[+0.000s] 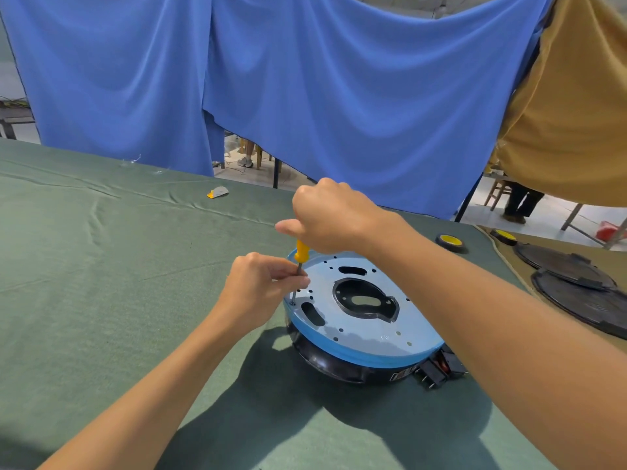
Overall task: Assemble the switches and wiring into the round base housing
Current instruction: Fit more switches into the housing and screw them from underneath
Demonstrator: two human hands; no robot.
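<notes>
There is only one view, a wide-angle camera worn on the person's head. It faces forward and down and stands near, above the round black housing with pale blue perforated top plate [363, 330], which sits low and a little right of centre. Around the housing spreads the green cloth-covered table [101, 266]. Beyond the housing hangs the blue fabric curtain [305, 79], filling the upper half.

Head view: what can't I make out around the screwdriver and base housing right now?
- Screwdriver handle top: head view, wrapped by the right hand.
- What sits under its tip: head view, too small to tell.
- Housing interior, wiring: head view, covered by the blue plate.
- Black discs: head view, cut by right edge.
</notes>
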